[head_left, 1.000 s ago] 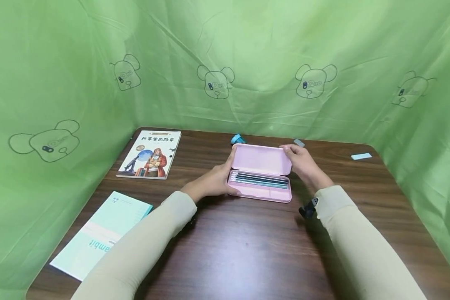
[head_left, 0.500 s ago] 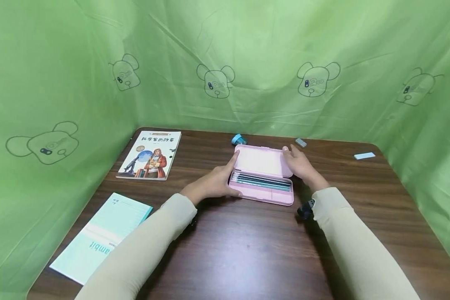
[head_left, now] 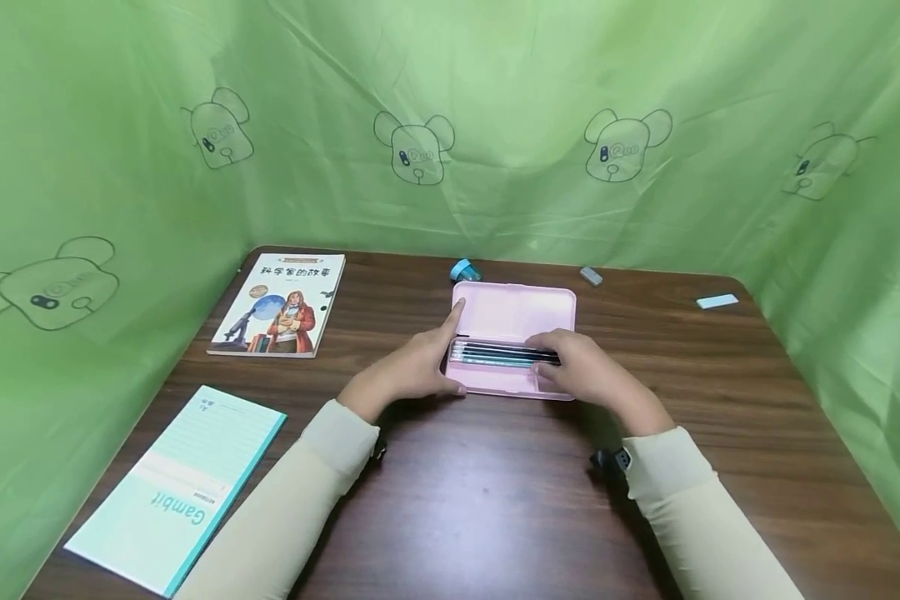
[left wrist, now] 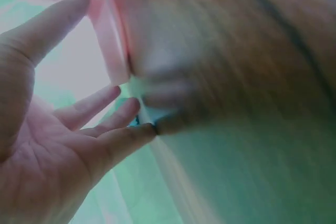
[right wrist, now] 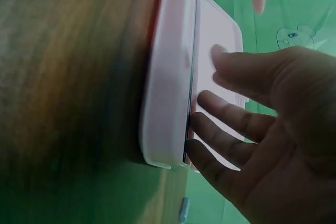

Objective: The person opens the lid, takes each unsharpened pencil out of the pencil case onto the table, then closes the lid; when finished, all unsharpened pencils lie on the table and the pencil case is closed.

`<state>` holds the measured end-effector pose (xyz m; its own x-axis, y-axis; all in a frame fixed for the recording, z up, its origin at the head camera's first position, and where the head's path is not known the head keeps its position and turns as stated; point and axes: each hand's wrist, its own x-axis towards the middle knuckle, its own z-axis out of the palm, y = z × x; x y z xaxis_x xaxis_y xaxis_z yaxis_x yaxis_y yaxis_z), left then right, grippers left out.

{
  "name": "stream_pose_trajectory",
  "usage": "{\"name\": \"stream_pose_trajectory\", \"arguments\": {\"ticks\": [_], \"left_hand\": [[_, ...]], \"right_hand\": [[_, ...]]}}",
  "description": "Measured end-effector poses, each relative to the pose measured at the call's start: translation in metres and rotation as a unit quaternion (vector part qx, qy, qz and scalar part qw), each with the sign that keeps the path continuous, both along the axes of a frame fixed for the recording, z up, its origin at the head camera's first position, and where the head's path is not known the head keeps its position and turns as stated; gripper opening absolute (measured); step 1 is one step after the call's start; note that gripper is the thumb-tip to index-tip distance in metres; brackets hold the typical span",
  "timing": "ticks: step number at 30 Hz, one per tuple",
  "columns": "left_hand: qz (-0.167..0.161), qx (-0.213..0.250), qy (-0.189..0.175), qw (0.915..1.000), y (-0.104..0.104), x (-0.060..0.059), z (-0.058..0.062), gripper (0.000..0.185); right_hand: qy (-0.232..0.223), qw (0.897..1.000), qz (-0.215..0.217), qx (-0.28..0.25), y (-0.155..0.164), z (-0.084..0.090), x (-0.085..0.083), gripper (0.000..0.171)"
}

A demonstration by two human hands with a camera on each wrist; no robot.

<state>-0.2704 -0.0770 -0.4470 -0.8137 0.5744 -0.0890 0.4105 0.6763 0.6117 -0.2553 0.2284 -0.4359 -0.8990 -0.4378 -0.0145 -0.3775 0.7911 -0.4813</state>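
A pink pencil case [head_left: 492, 384] lies on the wooden table with its lid [head_left: 513, 310] raised at the back. Several dark and teal pencils [head_left: 491, 354] lie side by side in its rear compartment. My left hand [head_left: 411, 367] spans the case's left end, thumb at the front edge, and the left wrist view shows its fingers spread and mostly straight. Over the right end of the pencils is my right hand [head_left: 588, 368]. Its loosely bent fingers [right wrist: 212, 132] reach the case's inside in the right wrist view; contact with the pencils is hard to tell.
Behind the case stand a blue sharpener-like object [head_left: 465, 270] and a grey eraser [head_left: 591, 276]. A pale blue bar [head_left: 717, 301] lies at the back right. On the left are an illustrated book [head_left: 279, 308] and a Gambit notebook [head_left: 176, 492]. Green cloth [head_left: 517, 208] surrounds the table.
My right hand has left the lid's right edge and moved down and inward over the pencils. The left hand stays at the case's left end. The head view has shifted slightly.
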Motion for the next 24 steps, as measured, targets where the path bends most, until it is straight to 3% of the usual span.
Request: {"name": "stream_pose_trajectory", "arguments": {"ticks": [5,13,16,20,24], "left_hand": [[0.001,-0.005,0.000,1.0000,0.003,-0.001,0.005,0.140],[0.005,-0.008,-0.017,0.9998,0.003,0.009,0.002,0.136],[0.008,-0.005,-0.018,0.9998,0.002,0.010,0.001,0.136],[0.008,-0.006,-0.011,0.9999,0.001,0.005,0.001,0.136],[0.004,-0.009,-0.008,0.9999,0.002,-0.003,0.001,0.135]], "right_hand": [[0.005,0.999,0.000,0.046,-0.003,0.001,0.003,0.040],[-0.020,0.999,0.007,0.049,-0.005,-0.004,0.006,0.041],[-0.007,0.999,0.022,0.043,-0.004,-0.007,0.004,0.040],[0.018,0.999,0.034,0.038,-0.002,-0.007,-0.002,0.040],[0.014,0.999,0.023,0.038,0.000,-0.007,-0.010,0.038]]}}
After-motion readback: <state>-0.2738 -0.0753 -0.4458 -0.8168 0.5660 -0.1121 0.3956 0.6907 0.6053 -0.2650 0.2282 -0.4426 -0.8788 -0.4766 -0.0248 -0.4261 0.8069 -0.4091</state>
